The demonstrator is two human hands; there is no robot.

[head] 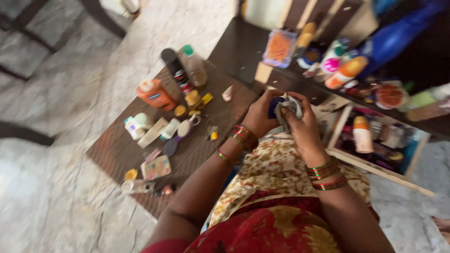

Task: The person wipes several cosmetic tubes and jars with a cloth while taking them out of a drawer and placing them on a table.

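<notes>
We grip a small dark blue container point(273, 107) in our left hand point(259, 117), while our right hand point(300, 124) presses a grey cloth point(288, 107) over it (blurred). It could slip onto the cluttered surface point(117, 150) left of our hands.

Soft daylight, heavy motion blur esp. at edges.

Low brown slatted table point(117, 150) stands on pale marbled stone floor point(51, 206). On table: orange bottle point(156, 94) at 12 o'clock, dark spray can point(176, 70) and clear green-capped bottle point(194, 66) at 1 o'clock, purple hairbrush point(177, 137) centre, small palette box point(157, 167) at 6 o'clock. Image blurred.
</notes>
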